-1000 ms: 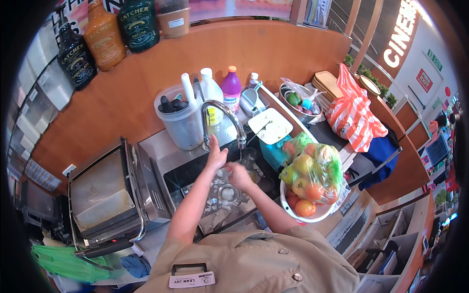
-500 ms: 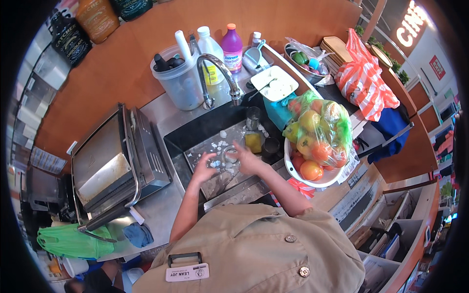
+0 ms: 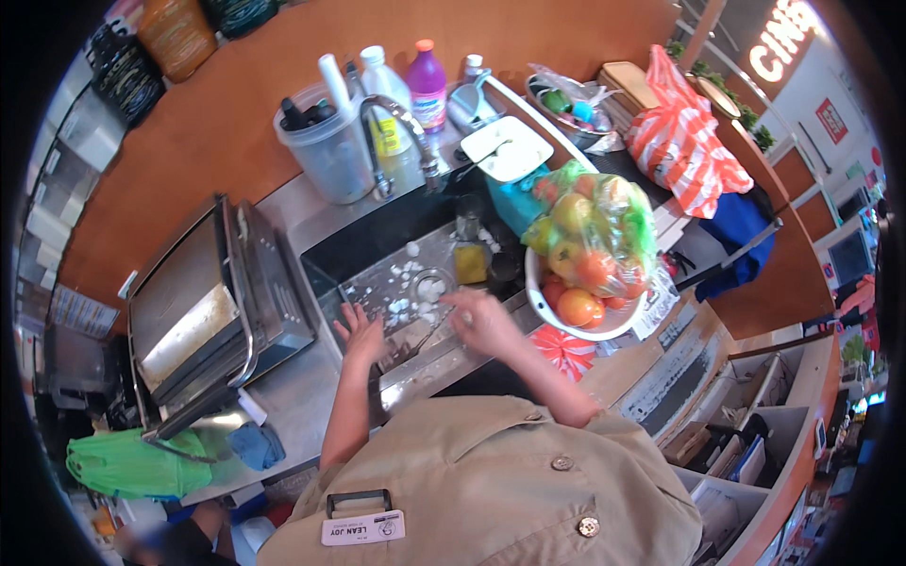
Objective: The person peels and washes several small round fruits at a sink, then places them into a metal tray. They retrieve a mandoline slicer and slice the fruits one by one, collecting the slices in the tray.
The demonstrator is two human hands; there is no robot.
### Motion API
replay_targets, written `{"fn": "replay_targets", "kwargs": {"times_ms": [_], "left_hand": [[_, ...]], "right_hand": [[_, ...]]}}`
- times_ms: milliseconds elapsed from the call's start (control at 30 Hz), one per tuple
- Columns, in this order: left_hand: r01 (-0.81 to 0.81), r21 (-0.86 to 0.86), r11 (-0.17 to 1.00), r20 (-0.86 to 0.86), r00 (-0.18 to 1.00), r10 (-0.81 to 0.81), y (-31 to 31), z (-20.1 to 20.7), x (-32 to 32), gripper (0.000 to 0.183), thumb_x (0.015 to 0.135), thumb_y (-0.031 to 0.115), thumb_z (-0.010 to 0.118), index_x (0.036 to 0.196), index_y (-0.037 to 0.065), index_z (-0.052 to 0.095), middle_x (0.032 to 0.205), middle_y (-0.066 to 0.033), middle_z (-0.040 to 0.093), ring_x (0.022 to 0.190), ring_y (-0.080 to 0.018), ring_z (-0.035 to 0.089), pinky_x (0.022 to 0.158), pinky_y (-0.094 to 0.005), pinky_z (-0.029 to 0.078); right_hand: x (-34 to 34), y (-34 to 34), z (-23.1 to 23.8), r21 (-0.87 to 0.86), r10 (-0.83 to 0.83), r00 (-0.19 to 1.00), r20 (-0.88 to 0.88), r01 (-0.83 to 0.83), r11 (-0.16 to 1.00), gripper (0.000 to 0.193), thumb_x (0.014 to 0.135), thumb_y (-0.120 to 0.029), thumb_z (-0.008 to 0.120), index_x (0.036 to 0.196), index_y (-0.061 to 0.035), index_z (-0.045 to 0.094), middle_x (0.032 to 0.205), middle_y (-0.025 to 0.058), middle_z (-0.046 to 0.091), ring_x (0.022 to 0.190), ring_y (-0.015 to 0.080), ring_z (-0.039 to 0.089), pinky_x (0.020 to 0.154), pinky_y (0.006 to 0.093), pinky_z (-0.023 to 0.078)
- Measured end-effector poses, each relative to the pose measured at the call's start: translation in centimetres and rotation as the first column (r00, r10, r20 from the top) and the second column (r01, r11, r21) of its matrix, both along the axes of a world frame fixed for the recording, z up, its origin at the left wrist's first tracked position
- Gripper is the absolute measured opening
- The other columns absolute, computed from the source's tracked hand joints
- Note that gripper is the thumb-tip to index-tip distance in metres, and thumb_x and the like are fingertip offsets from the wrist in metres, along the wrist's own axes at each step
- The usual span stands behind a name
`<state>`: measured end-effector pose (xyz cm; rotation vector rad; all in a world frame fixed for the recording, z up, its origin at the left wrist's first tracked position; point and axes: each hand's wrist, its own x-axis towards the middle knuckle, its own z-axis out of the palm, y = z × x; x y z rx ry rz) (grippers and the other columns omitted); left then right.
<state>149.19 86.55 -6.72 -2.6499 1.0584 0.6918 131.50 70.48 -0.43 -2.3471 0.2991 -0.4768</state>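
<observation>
Left grip (image 3: 363,332): bare, fingers spread apart above the near left part of the sink; nothing shows in it.
Right grip (image 3: 483,323): bare, fingers loosely curled above the near right part of the sink; blurred, so I cannot tell whether it is closed on anything.
Sink (image 3: 373,234): dark-walled basin set in the steel counter (image 3: 294,363); fixed and stiff, its floor probably slick if wet.
Lumps (image 3: 412,248): white bits scattered on the sink floor, between and beyond the hands. They look like ice, though I cannot be sure; likely light, hard and slippery, so better scooped with cupped fingers than pinched singly.
Ring (image 3: 422,276): round, on the sink floor, with lumps within it; drain or vessel, I cannot tell.
Sponge (image 3: 471,265): yellow, in the sink beyond the right grip; should be soft and light, heavier if soaked, best held across its sides.
Cup (image 3: 507,269): dark, just right of the sponge; its material is unclear, so an even hold around the wall seems safest.
Glass (image 3: 468,219): clear, beyond the sponge; likely stiff, breakable and slippery when wet, best taken low around the body with light, even pressure.
Tap (image 3: 431,173): curved metal spout over the far side of the sink; rigid and anchored.
Bucket (image 3: 332,158): translucent, on the counter behind the sink, utensils standing in it; probably steadiest held with both hands under the rim.
</observation>
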Motion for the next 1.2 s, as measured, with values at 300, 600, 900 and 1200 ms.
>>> {"fn": "replay_targets", "kwargs": {"times_ms": [300, 600, 900, 1200], "left_hand": [[-0.248, -0.614, 0.749, -0.321, 0.946, 0.05, 0.3, -0.5, -0.4, 0.064, 0.077, 0.038, 0.069, 0.133, 0.018, 0.046, 0.146, -0.0203, 0.027, 0.137, -0.0382, 0.018, 0.11, -0.0438, 0.02], [-0.107, -0.772, 0.626, -0.347, 0.897, -0.274, -6.8, 3.4, -4.9, 0.056, 0.08, 0.026, 0.069, 0.129, 0.01, 0.049, 0.139, -0.0239, 0.037, 0.131, -0.0352, 0.035, 0.106, -0.0396, 0.029], [-0.595, -0.586, 0.55, -0.806, 0.495, -0.324, -15.2, 3.4, -13.0, 0.041, 0.09, 0.016, 0.06, 0.126, 0.003, 0.046, 0.107, -0.0066, 0.058, 0.091, -0.0118, 0.056, 0.077, -0.0273, 0.048], [-0.824, -0.353, 0.443, -0.936, 0.318, -0.154, -16.4, 2.9, -15.5, 0.018, 0.093, 0.014, 0.052, 0.107, 0.005, 0.046, 0.09, -0.0052, 0.06, 0.069, -0.0108, 0.062, 0.053, -0.0271, 0.055]], "right_hand": [[-10.7, -1.7, 3.1, 0.342, -0.088, 0.957, -0.278, 0.184, 0.921, 0.043, 0.074, 0.004, 0.06, 0.116, -0.006, 0.058, 0.094, 0.01, 0.058, 0.073, 0.0165, 0.058, 0.064, 0.0275, 0.048], [-16.4, -12.6, 11.5, 0.087, -0.64, 0.706, 0.303, 0.648, 0.756, 0.028, 0.082, -0.011, 0.063, 0.109, -0.0012, 0.06, 0.09, 0.013, 0.062, 0.086, 0.025, 0.06, 0.073, 0.0349, 0.048], [-11.6, -19.8, 10.5, 0.12, -0.607, 0.792, 0.064, 0.598, 0.792, 0.016, 0.077, -0.014, 0.061, 0.085, -0.0018, 0.054, 0.07, 0.0115, 0.057, 0.07, 0.0228, 0.06, 0.067, 0.0357, 0.047], [-12.6, -23.8, 16.4, 0.567, -0.553, 0.588, 0.59, 0.187, 0.803, 0.014, 0.071, -0.001, 0.059, 0.067, -0.0102, 0.049, 0.063, -0.007, 0.045, 0.059, 0.0035, 0.042, 0.054, 0.0212, 0.034]]}}
